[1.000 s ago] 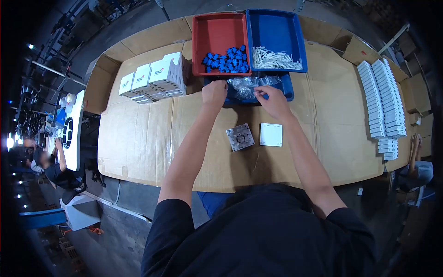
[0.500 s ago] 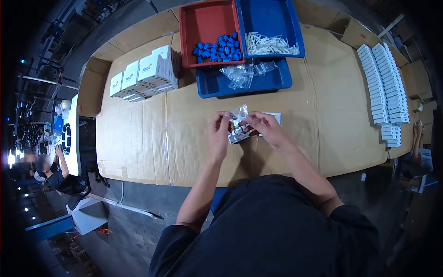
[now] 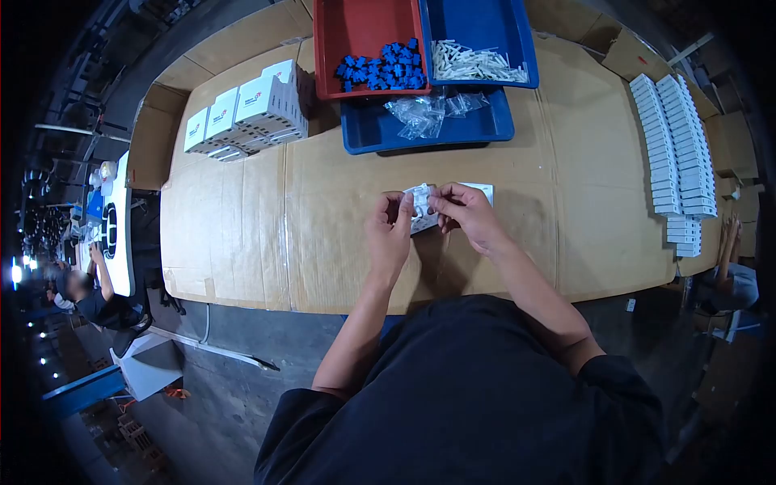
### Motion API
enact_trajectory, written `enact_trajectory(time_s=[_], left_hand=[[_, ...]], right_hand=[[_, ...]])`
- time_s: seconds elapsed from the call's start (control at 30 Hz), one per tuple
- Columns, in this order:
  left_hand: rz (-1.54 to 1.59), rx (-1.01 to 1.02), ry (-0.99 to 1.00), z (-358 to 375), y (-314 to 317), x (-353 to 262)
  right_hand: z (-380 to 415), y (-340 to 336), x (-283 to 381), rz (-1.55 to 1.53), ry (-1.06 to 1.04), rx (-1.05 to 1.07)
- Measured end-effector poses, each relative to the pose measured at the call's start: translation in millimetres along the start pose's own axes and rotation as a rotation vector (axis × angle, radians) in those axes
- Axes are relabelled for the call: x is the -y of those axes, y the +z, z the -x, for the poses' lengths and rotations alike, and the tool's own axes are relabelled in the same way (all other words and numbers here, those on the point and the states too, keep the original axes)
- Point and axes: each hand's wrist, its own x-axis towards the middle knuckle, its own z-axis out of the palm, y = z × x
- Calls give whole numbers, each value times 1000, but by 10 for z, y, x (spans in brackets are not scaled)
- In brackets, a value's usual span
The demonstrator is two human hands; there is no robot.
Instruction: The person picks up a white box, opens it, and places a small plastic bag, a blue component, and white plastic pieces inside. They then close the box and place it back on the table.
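Near the middle of the cardboard-covered table, a small clear plastic bag [image 3: 420,199] with a whitish look is pinched between my two hands. My left hand [image 3: 392,222] has thumb and fingers closed on its left side. On its right side, the fingertips of my right hand [image 3: 467,214] are closed too. What the bag contains is too small to make out. Just under the hands lies a white printed piece [image 3: 426,223], partly covered by them. A flat white item [image 3: 487,191] shows behind my right hand.
Beyond the hands stand a red tray [image 3: 364,24] of blue plastic parts, a blue tray [image 3: 477,20] of white sticks and a lower blue tray [image 3: 372,139] of clear bags. White boxes [image 3: 263,101] are stacked left, long stacks [image 3: 667,153] right. Other people work at both sides.
Both hands have drawn closer together around the bag, and more of the white piece beneath is covered. The whole view has shifted slightly, with the trays and table sitting higher.
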Motion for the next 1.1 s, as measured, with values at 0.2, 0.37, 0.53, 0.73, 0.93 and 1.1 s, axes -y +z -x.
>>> enact_trajectory(time_s=[0.2, 0.37, 0.53, 0.73, 0.93, 1.1], left_hand=[[-55, 34, -8, -42, -74, -59], [-9, 40, 35, -71, -126, -75], [-348, -194, 276, -50, -172, -165], [-427, 115, 500, 20, 7, -252], [-412, 112, 414, 20, 51, -183], [-440, 111, 378, 15, 29, -185]], right_hand=[[56, -65, 92, -71, 104, 16], [20, -146, 80, -242, 194, 77], [12, -116, 155, -170, 143, -35], [4, -101, 126, -201, 133, -25], [41, -36, 185, -261, 171, -24], [34, 17, 179, -194, 178, -86]])
